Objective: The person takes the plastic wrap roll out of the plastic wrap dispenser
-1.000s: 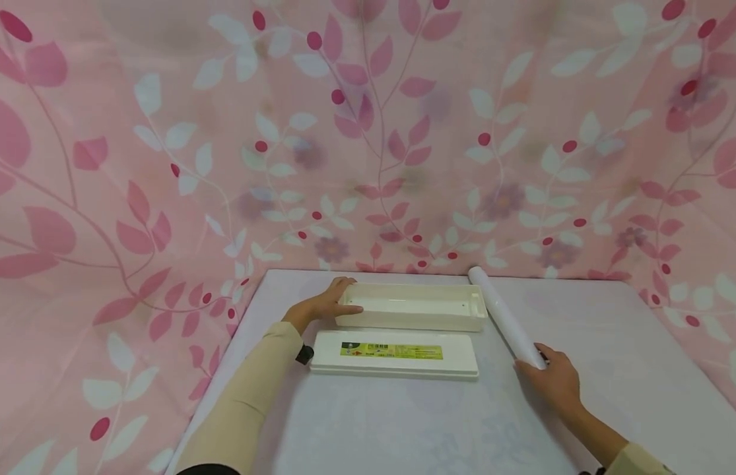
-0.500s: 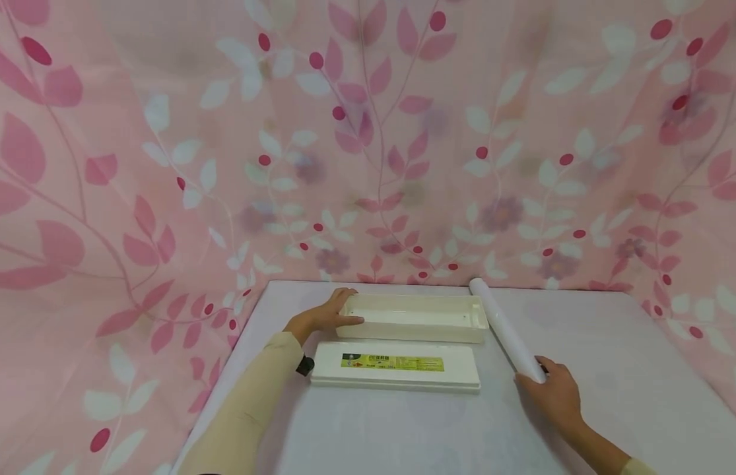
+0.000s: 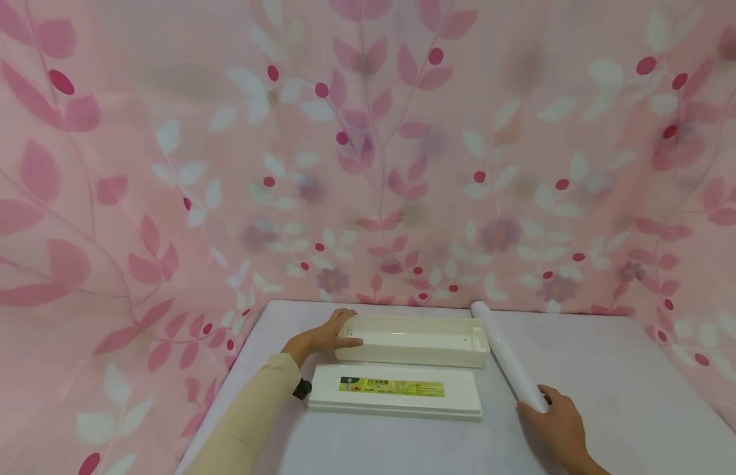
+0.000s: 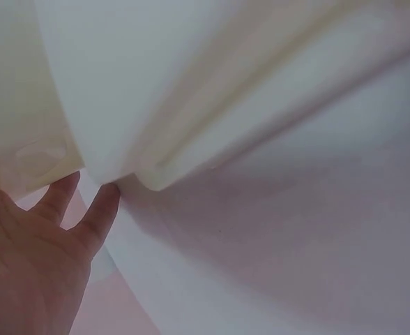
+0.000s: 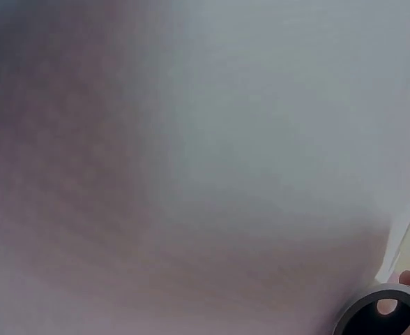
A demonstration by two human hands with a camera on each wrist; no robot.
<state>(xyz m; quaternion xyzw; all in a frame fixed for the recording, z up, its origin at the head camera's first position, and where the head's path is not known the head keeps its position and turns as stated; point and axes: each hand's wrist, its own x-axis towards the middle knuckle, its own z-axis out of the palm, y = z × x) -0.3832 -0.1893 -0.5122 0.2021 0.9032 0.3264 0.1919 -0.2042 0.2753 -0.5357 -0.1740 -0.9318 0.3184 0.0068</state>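
Note:
A cream open tray (image 3: pixel 412 340) lies crosswise at the back of the table. My left hand (image 3: pixel 325 336) holds its left end, thumb on the near wall and fingers round the far corner. In the left wrist view the fingers (image 4: pixel 97 216) touch the tray's corner (image 4: pixel 156 139) from below. The tray's flat lid (image 3: pixel 394 396), with a green label, lies just in front of it. A white roll (image 3: pixel 504 353) lies slantwise to the right of the tray. My right hand (image 3: pixel 554 425) grips its near end, and the roll's hollow core (image 5: pixel 383 314) shows in the right wrist view.
The table (image 3: pixel 611 369) has a pale lilac top. Pink cloth with a leaf print (image 3: pixel 368 165) hangs behind it and drapes down both sides. Bare tabletop lies to the right of the roll and in front of the lid.
The head view has tilted up, so the table sits lower in the picture. Both hands keep their hold, and the tray, lid and roll lie as before.

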